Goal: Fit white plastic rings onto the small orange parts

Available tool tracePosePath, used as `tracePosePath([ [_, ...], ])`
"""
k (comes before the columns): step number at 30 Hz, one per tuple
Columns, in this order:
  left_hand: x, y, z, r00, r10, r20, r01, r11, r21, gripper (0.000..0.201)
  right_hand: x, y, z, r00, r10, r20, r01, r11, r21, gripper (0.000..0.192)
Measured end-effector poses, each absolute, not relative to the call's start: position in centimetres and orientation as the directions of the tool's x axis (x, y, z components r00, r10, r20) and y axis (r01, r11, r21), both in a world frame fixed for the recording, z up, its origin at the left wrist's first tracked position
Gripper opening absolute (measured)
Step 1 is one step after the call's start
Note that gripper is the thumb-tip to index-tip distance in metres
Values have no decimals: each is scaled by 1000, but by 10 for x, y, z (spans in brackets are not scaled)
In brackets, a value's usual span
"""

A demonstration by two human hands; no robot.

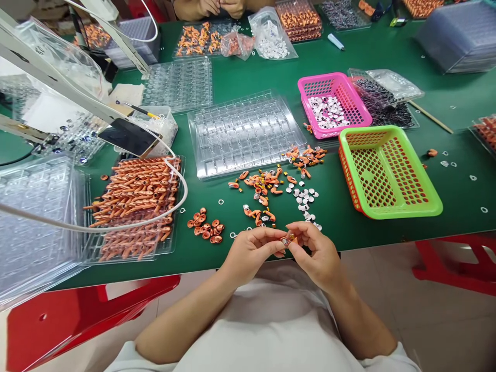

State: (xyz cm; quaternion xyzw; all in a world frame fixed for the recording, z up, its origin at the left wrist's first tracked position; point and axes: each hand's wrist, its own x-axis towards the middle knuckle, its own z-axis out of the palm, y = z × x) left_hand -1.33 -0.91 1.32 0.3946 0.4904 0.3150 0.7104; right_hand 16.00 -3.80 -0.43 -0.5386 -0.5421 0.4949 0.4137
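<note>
Close to the table's front edge, my left hand and my right hand meet with fingertips pinched. Between them is a small part with a pale round face and an orange-and-gold bit; the fingers cover most of it. Both hands seem to grip this one piece. Just beyond lie curved orange parts with gold ends in a loose pile. White round discs are scattered to the right of that pile. Left of my hands sit several orange cup-shaped pieces.
A clear moulded tray lies mid-table. To the right stand a pink basket with white discs and a green basket. Left are a tray of orange tubes, a white cable and a phone. Another person's hands are opposite.
</note>
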Motion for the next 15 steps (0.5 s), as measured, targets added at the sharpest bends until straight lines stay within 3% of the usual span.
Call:
tracePosePath([
  [6,-14,-14,14,339,850,-404,-12,433,901,18,157,-35,2,-75,997,-21,289,1,-957,5],
  [15,-11,-14,14,305,874,-378,24,389,921,17,157,-30,1,-101,995,-25,338,11,-941,8],
])
